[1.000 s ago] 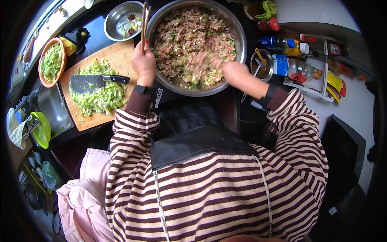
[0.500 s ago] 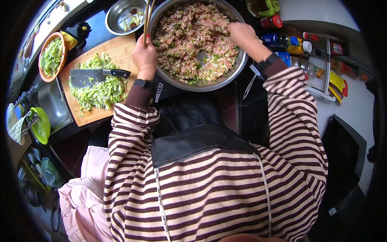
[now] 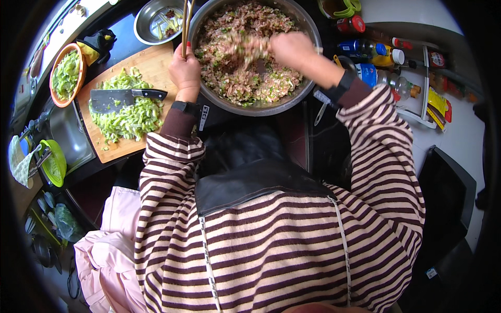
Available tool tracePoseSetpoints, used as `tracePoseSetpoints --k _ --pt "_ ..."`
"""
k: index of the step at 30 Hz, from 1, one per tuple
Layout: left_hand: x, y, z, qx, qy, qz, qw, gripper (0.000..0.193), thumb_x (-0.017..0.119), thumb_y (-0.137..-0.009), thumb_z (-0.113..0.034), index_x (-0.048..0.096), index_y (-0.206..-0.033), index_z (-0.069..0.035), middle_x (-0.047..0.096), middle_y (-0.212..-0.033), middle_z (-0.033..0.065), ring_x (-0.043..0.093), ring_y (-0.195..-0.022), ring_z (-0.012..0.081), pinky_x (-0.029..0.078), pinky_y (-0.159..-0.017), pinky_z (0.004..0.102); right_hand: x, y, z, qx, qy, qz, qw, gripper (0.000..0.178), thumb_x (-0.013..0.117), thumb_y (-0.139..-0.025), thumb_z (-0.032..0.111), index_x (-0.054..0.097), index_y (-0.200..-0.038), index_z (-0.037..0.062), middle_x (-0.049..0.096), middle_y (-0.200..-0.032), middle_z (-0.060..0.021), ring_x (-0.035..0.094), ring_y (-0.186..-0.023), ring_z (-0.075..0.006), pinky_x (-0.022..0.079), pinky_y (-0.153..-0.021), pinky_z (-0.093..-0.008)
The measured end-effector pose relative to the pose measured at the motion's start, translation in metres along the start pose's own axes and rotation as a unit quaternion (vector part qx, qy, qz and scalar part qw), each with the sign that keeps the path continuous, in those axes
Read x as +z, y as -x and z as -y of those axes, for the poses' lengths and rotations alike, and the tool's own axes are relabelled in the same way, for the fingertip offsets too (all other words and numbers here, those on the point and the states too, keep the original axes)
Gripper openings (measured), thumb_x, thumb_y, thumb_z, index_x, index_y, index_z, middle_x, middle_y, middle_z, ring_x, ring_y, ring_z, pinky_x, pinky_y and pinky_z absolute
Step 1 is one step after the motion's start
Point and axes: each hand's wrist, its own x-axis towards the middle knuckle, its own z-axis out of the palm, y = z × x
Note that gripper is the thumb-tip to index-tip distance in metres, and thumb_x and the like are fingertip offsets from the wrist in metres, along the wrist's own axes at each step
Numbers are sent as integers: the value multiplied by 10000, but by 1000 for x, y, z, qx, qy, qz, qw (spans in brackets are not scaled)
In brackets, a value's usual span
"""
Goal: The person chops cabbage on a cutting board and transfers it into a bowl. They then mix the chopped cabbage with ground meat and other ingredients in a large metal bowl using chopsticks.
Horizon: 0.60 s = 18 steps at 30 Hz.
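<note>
A wide metal bowl (image 3: 311, 78) holds minced meat (image 3: 224, 78) mixed with chopped green bits. My left hand (image 3: 185, 73) is closed around a pair of chopsticks (image 3: 186, 26), held upright by the bowl's left rim. Over the bowl is my right hand (image 3: 295, 51), its fingers smeared by motion and coated with the meat mixture, so their pose is hidden. On the wooden cutting board (image 3: 156, 60) to the left lies a heap of chopped green vegetable (image 3: 128, 122). A cleaver (image 3: 117, 99) rests flat on this heap, its black handle pointing right.
Behind the board stands a small metal bowl (image 3: 143, 30) with a few pieces inside. An orange-rimmed bowl of greens (image 3: 67, 75) is at the far left, above a sink (image 3: 68, 130). Several bottles (image 3: 386, 56) and a red-lidded jar (image 3: 356, 24) crowd the right side.
My right hand has swept leftward and slightly down across the bowl, dragging meat with it. The bowl has shifted a little; my left hand still grips the chopsticks nearly in place.
</note>
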Motion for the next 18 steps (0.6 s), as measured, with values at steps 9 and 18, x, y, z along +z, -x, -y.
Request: tracePoseSetpoints --k 9,18 --pt "-2 1 -3 2 -5 -14 1000 248 545 -905 -396 682 -996 -211 658 -730 127 637 -673 341 490 -583 423 15 -2 -100 49 86 -101 990 171 526 -762 123 687 -789 71 680 -815 -158 671 -757 -338 540 -670 -437" --pt "-2 2 -4 -23 23 -10 999 256 549 -900 -407 686 -989 -209 662 -737 121 640 -683 332 495 -598 423 73 56 -21 -77 16 173 982 239 519 -849 199 687 -838 29 660 -846 -193 642 -775 -349 519 -727 -430"
